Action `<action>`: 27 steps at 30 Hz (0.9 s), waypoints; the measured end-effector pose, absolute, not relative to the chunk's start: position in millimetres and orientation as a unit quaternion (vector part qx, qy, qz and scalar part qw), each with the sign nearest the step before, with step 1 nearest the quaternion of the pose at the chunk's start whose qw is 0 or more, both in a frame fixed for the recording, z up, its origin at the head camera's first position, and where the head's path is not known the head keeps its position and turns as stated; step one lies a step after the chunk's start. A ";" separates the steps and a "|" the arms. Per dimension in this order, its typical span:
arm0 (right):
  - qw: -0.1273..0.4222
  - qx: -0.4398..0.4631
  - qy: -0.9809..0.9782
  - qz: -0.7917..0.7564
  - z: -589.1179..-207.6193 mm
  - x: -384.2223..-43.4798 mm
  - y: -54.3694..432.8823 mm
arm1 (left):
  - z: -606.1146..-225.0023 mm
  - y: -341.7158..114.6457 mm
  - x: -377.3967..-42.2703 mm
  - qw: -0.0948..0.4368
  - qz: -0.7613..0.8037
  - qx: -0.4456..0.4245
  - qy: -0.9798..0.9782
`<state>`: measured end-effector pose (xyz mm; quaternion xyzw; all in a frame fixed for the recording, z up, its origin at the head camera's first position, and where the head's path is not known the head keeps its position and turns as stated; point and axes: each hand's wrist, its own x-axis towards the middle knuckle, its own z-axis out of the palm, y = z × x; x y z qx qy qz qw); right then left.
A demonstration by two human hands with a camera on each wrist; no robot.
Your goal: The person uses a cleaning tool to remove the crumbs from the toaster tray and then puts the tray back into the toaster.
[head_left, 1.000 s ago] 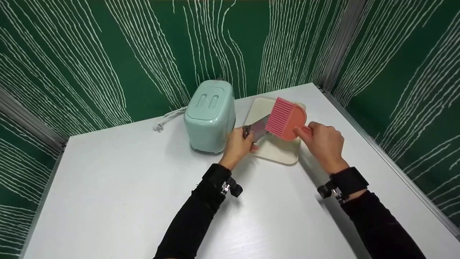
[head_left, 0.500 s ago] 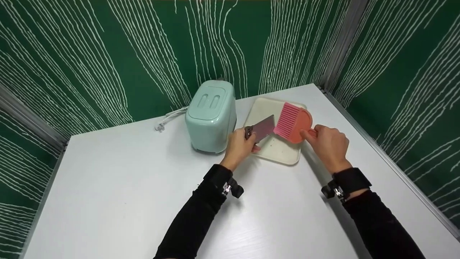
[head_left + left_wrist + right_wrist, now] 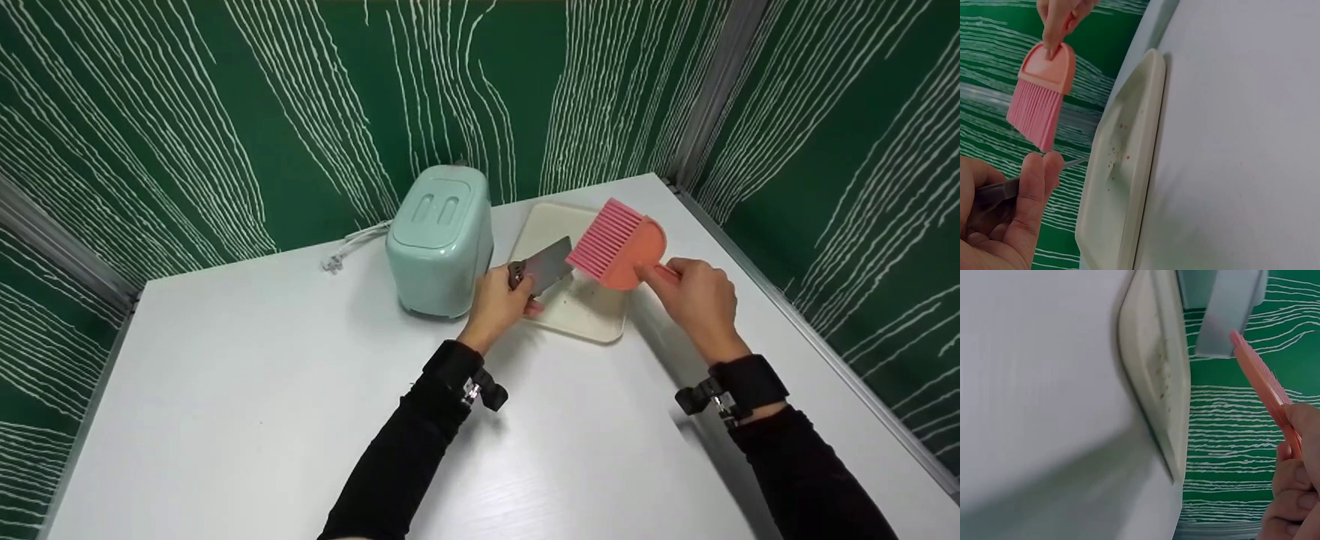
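My left hand (image 3: pixel 495 301) grips the dark handle of a knife with a wide grey blade (image 3: pixel 549 265), held above a cream tray (image 3: pixel 551 217). In my right hand (image 3: pixel 699 301) is the short handle of a brush (image 3: pixel 630 255), orange with pink bristles, pinched between thumb and fingers. The bristles are raised over the tray, near the blade's tip; in the right wrist view the brush edge (image 3: pixel 1258 377) appears at the blade (image 3: pixel 1224 320), though contact is hard to tell. Small brown crumbs (image 3: pixel 1114 157) lie scattered on the tray floor.
A mint-green toaster (image 3: pixel 439 232) stands left of the tray, close to my left hand. Its white cord and plug (image 3: pixel 332 263) lie on the white table (image 3: pixel 300 412) behind it. Green walls with white lines (image 3: pixel 517 90) enclose the back and sides.
The brush, which overlapped the blade a second ago, has moved right off it with my right hand, and its bristles have lifted. My left hand and the knife stay almost still.
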<state>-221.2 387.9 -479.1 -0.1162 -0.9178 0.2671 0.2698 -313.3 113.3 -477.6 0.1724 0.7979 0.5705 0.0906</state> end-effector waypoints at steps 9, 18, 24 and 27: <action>0.240 -0.097 -0.906 0.335 -469.3 -219.9 355.0 | -478.2 114.2 -312.5 0.110 0.582 0.160 0.789; 0.257 -0.076 -0.913 0.308 -474.8 -228.7 341.4 | -477.2 115.1 -311.1 0.114 0.584 0.168 0.786; 0.272 -0.088 -0.919 0.272 -481.1 -233.4 348.5 | -476.0 115.5 -309.0 0.104 0.557 0.173 0.806; 0.284 -0.092 -0.920 0.254 -484.1 -235.1 353.7 | -477.3 115.5 -308.6 0.096 0.546 0.177 0.813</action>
